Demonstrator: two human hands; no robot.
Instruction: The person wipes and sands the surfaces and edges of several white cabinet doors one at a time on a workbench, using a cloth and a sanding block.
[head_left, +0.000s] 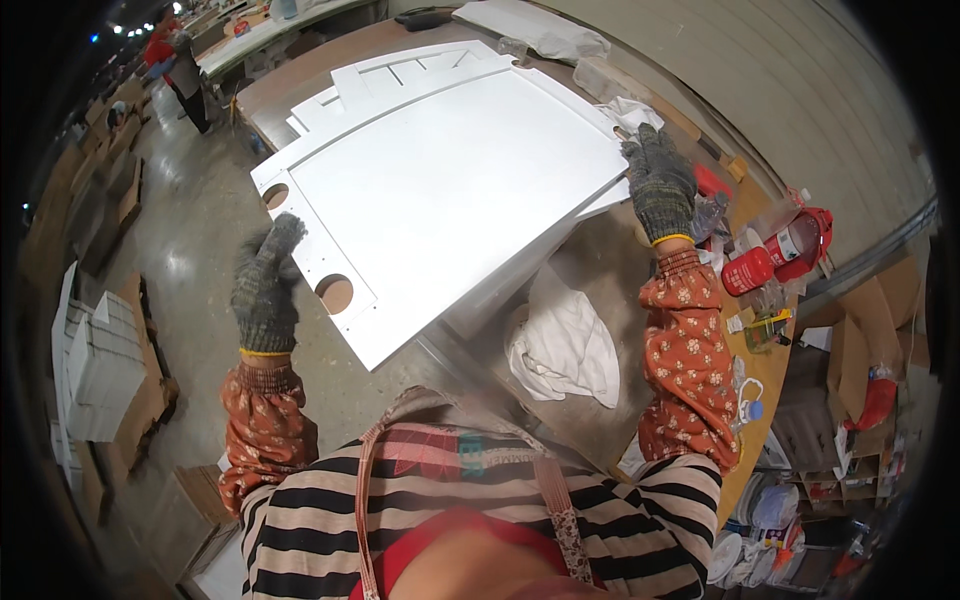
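Note:
A large white panel (pixel 460 170) lies slanted in front of me, with a raised rim and two round holes along its left end. My left hand (pixel 268 285), in a dark grey knit glove, grips that left edge between the holes, its fingertips over the border. At the opposite end, my right hand (pixel 660 185), gloved the same way, holds the panel's right edge; its thumb is partly hidden. Beneath and behind the panel are more white pieces (pixel 390 75) with notched edges. A crumpled white cloth (pixel 565 345) sits below the panel's near edge.
Along the right, a wooden tabletop (pixel 735 400) carries red bottles (pixel 770 258) and small items. Cardboard boxes (pixel 870 340) stand beyond it. Stacked white boards (pixel 105 365) are on the floor at left. Farther back, a person in red (pixel 165 55) stands near another bench.

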